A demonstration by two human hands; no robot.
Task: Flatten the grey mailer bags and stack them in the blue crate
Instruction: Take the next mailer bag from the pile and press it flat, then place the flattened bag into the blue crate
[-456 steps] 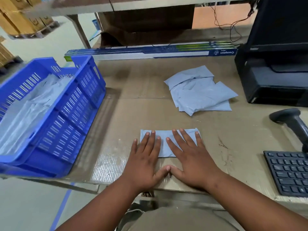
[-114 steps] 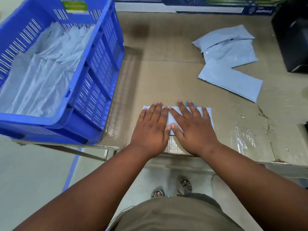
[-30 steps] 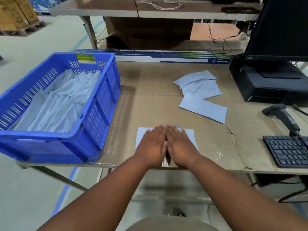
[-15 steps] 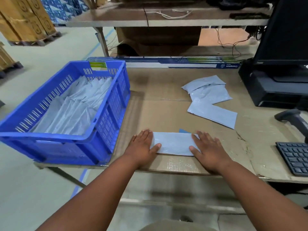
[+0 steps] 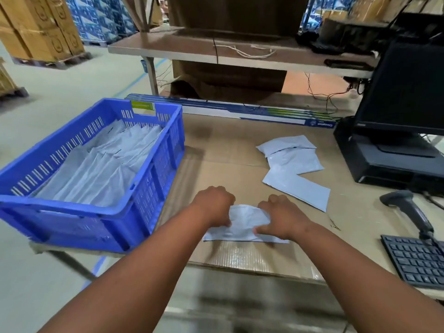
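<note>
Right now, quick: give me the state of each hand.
Left hand: closed, gripping the left end of the grey mailer bag.
Right hand: closed, gripping the right end of the same bag.

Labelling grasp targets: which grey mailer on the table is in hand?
The near-edge mailer, gripped by left hand and right hand. The pile of mailers by the monitor lies untouched.

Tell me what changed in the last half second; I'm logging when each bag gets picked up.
Both hands went from lying flat at the ends of the grey mailer bag to curling their fingers round it: the left hand grips its left end, the right hand its right end, and the bag's middle has bulged upward. The blue crate and the loose bags kept their places.
</note>
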